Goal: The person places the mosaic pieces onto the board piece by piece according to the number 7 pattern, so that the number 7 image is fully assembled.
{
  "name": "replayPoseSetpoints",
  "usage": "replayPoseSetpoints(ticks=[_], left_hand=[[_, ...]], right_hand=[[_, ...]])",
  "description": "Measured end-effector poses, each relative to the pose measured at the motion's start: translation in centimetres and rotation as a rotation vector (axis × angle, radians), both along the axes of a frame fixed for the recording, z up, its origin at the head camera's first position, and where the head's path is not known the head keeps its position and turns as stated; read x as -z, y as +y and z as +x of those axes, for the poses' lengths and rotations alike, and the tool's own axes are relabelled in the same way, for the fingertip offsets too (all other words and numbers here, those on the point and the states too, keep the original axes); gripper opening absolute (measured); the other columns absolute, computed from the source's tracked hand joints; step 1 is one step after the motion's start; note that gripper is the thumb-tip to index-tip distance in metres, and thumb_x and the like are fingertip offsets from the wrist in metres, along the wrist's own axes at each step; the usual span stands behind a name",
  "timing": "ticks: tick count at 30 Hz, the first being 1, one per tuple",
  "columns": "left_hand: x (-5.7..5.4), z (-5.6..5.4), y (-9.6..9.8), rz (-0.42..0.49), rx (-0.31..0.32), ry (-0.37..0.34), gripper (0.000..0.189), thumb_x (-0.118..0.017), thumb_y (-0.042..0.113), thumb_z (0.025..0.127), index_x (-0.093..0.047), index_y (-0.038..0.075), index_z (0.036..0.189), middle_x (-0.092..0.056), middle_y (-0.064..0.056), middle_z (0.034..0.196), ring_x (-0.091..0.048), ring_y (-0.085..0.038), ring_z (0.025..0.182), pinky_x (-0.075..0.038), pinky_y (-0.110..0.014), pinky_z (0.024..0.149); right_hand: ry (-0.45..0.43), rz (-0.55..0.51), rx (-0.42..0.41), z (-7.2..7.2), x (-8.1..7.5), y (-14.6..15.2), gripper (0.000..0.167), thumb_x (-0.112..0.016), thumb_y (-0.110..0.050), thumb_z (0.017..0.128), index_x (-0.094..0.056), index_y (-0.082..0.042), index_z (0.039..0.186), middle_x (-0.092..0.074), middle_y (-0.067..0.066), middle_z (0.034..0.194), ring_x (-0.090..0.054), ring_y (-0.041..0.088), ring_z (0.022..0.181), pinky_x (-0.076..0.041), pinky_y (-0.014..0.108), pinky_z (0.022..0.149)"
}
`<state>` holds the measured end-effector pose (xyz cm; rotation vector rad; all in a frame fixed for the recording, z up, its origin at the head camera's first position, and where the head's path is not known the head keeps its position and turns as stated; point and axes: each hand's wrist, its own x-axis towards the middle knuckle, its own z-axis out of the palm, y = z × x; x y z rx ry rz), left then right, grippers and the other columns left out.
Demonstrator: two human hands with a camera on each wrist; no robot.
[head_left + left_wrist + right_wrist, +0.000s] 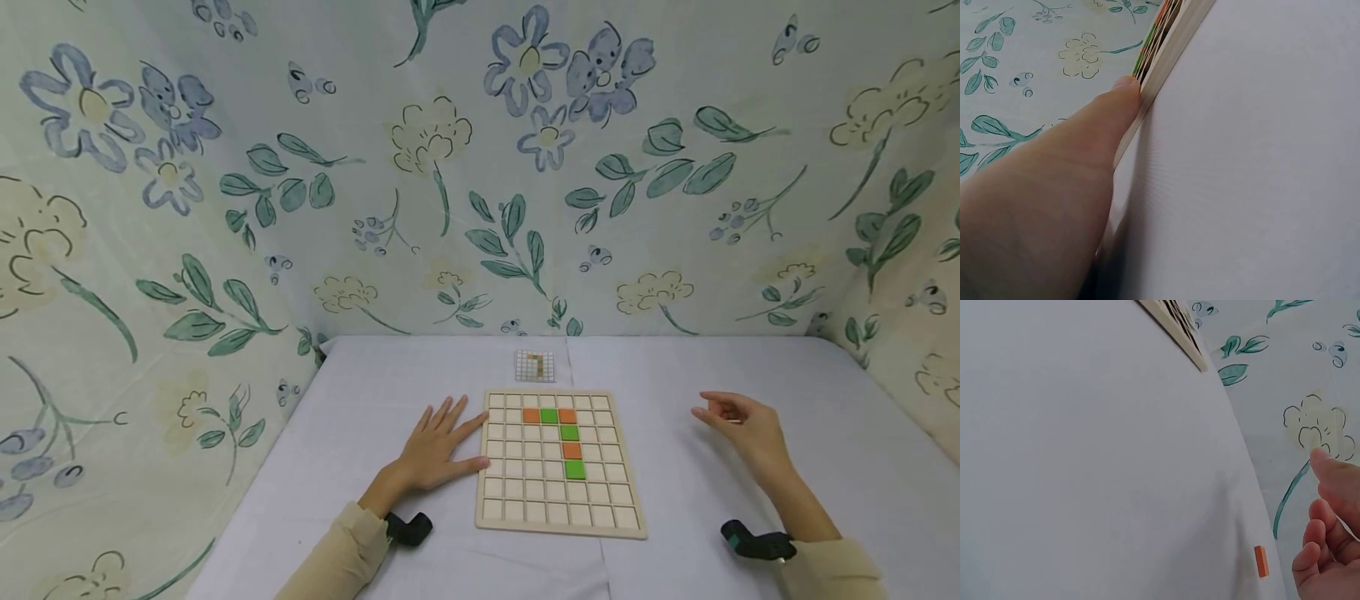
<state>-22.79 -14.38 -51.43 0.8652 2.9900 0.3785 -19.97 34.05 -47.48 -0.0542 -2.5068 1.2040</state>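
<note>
A wooden grid board lies on the white table. Several orange and green square tiles fill part of it: a short row near the top, then a column running down from its right end, finishing in a green tile. My left hand is spread on the cloth, thumb and index finger touching the board's left edge; its thumb shows against that edge in the left wrist view. To the right of the board, my right hand has loosely bent fingers, nothing visibly held. Near it, an orange tile appears in the right wrist view.
Behind the board lies a small card with a printed grid showing a similar coloured pattern. A floral curtain stands around the back and sides of the table.
</note>
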Motion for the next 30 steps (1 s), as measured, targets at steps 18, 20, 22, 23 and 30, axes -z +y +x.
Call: replayPoseSetpoints(ticks=[18,20,22,23,30], left_hand=[[0.0,0.1,-0.1,-0.001,-0.007,-0.009,0.081,-0.038,0.077,0.091,-0.024,0.035,0.159,-0.01,-0.009,0.166,-0.003,-0.034,0.152,-0.001,-0.059,0.118],[-0.1,0.1,0.0,0.002,-0.003,-0.008,0.081,-0.038,0.077,0.092,-0.024,0.034,0.159,-0.01,-0.01,0.166,-0.004,-0.035,0.152,-0.001,-0.059,0.118],[-0.1,0.1,0.0,0.003,0.0,-0.004,0.081,-0.038,0.077,0.092,-0.024,0.034,0.159,-0.01,-0.01,0.166,-0.004,-0.035,0.151,-0.001,-0.059,0.118],[-0.1,0.1,0.0,0.006,0.002,-0.002,0.081,-0.038,0.077,0.092,-0.025,0.034,0.159,-0.011,-0.01,0.166,-0.004,-0.035,0.151,-0.001,-0.059,0.118],[0.0,0.1,0.0,0.001,-0.002,0.001,0.081,-0.037,0.078,0.092,-0.024,0.034,0.159,-0.011,-0.01,0.166,-0.004,-0.035,0.152,-0.002,-0.059,0.118]], right_hand=[[-0.127,-0.026,0.107,-2.3,1.7,3.5,0.057,-0.08,-0.029,0.087,-0.063,0.009,0.126,-0.059,0.003,0.089,-0.048,0.005,0.075,-0.043,0.014,0.058],[-0.143,-0.019,0.103,-2.6,1.9,3.8,0.057,-0.079,-0.029,0.088,-0.062,0.009,0.126,-0.059,0.005,0.09,-0.048,0.007,0.075,-0.042,0.014,0.059],[-0.165,-0.013,0.101,-2.8,2.1,4.1,0.057,-0.078,-0.03,0.089,-0.062,0.01,0.126,-0.059,0.007,0.092,-0.048,0.01,0.077,-0.042,0.015,0.06],[-0.18,-0.011,0.102,-2.9,2.2,4.3,0.058,-0.077,-0.031,0.089,-0.062,0.01,0.127,-0.059,0.008,0.093,-0.047,0.012,0.078,-0.041,0.015,0.06],[-0.245,-0.02,0.121,-3.5,2.7,4.9,0.062,-0.078,-0.033,0.088,-0.061,0.01,0.128,-0.058,0.009,0.094,-0.047,0.014,0.078,-0.041,0.019,0.058]])
